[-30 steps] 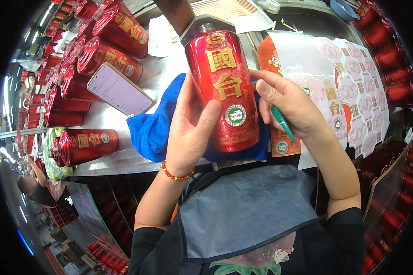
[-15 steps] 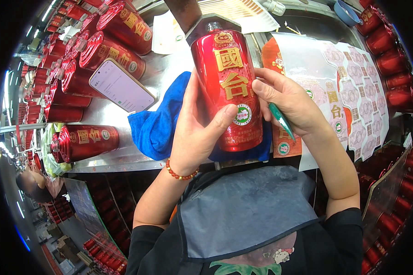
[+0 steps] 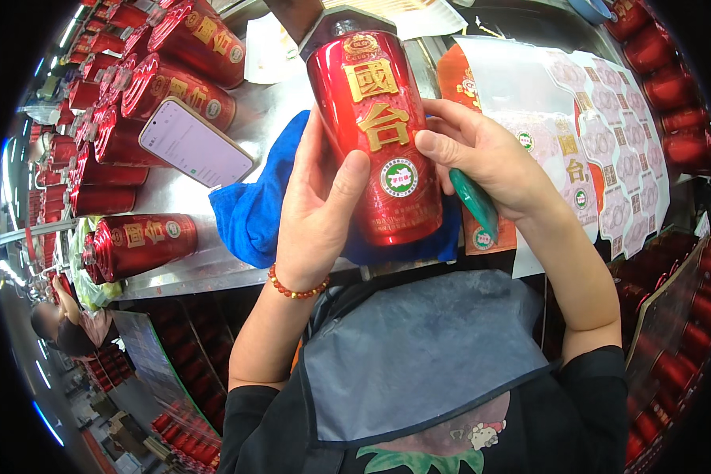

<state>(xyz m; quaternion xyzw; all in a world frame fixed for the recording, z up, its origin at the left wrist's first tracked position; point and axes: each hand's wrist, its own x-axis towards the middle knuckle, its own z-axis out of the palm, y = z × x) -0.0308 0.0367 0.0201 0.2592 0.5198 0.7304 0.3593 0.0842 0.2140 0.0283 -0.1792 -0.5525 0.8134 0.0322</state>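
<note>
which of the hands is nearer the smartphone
Left: the left hand is across the blue cloth from the smartphone; the right hand is farther, beyond the red bottle.

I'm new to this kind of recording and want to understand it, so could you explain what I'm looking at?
There's no robot here, just a person's bare hands. The view comes from a wide camera on their head, looking down, so straight edges bend near the rim. The left hand grips a red bottle. The right hand holds a green tool beside the bottle. On the metal table are a blue cloth, a phone and more red bottles.
</note>
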